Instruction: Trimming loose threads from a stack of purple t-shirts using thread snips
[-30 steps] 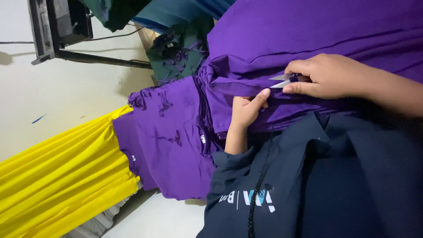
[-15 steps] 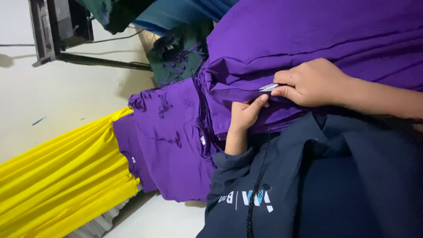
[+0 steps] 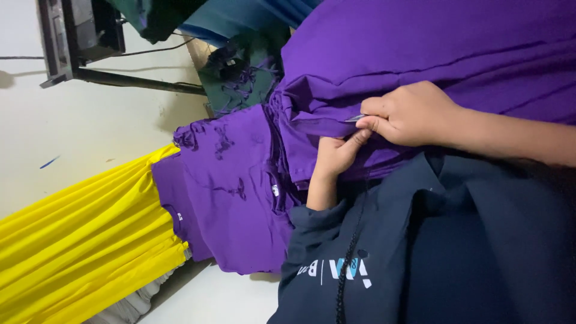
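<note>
Purple garment (image 3: pixel 420 54) fills upper right of frame, bunched at centre. Right hand (image 3: pixel 411 114), fingers closed, pinches a small metal blade (image 3: pixel 355 118) at a fold. Left hand (image 3: pixel 336 155) just below, fingers curled onto the same fold. Yellow fabric (image 3: pixel 78 240) lower left; purple stack (image 3: pixel 234 192) beside it.

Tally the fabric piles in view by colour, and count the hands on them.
Purple garment piles: 2, the folded stack and the piece being handled
Yellow fabric pile: 1
Green fabric pile: 1
Hands: 2, left hand, right hand
Total: 6
</note>
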